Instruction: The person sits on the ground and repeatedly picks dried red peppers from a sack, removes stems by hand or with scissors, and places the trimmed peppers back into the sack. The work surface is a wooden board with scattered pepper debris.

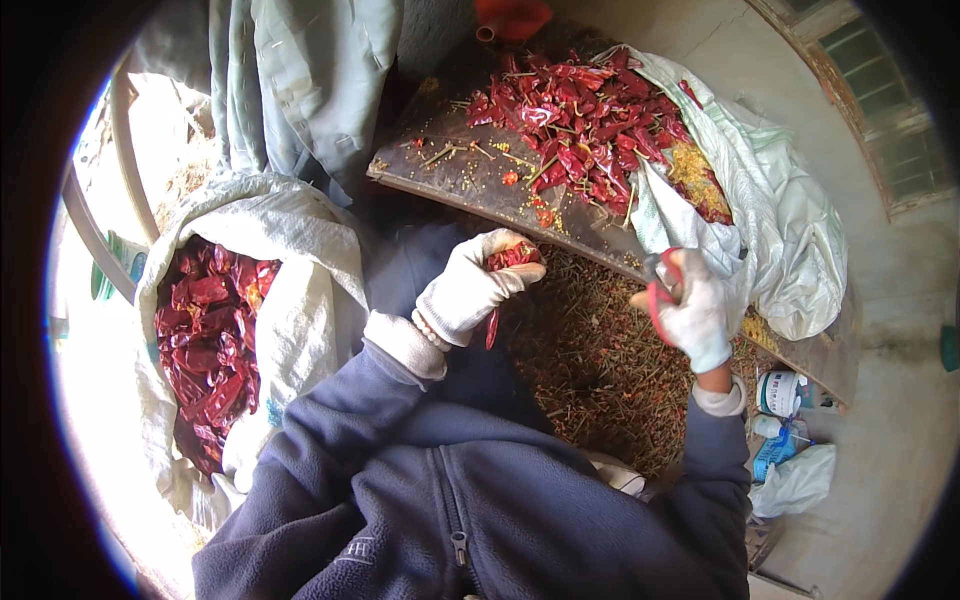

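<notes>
In a white glove, my left hand (480,289) is closed around dried red chilies (512,256), with one tip hanging below the palm. My right hand (694,307), gloved too, holds red-handled scissors (660,296) by the loops; their blades are blurred, near the table's edge. Beyond both hands a heap of dried red chilies (577,127) lies on a dark table (450,187), partly on a white woven sack (795,217). At the left stands an open white woven sack (300,232) full of dried red chilies (210,337).
Cut stems and scraps (607,360) cover the area below the table's edge. Yellow seeds and loose stems are scattered on the tabletop. A labelled white tub (778,394) and a plastic bag (796,480) are at the right. Grey-green cloth (315,75) hangs at the upper left.
</notes>
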A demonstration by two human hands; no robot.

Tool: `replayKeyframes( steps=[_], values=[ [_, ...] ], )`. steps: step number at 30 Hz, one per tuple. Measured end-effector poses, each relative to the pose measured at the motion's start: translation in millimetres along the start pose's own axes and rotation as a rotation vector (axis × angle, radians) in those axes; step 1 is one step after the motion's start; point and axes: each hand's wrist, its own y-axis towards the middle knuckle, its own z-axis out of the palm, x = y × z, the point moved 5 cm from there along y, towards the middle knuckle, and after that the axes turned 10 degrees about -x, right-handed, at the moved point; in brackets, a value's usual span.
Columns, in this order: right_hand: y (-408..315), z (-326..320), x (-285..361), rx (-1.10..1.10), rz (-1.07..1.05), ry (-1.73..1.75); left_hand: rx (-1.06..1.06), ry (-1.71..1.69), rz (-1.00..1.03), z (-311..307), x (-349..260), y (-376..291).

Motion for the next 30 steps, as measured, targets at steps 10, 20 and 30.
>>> replayKeyframes(
  steps=[10,20,30],
  values=[
    [1,-7,67,0.093,-0.369,-0.148,-0.033,0.232,0.195,-4,5,2],
    [8,-11,76,0.151,-0.446,-0.327,-0.04,0.221,0.201,-6,8,5],
    [27,-17,84,0.266,-0.575,-0.372,-0.013,0.263,0.239,-1,2,1]
  ],
)
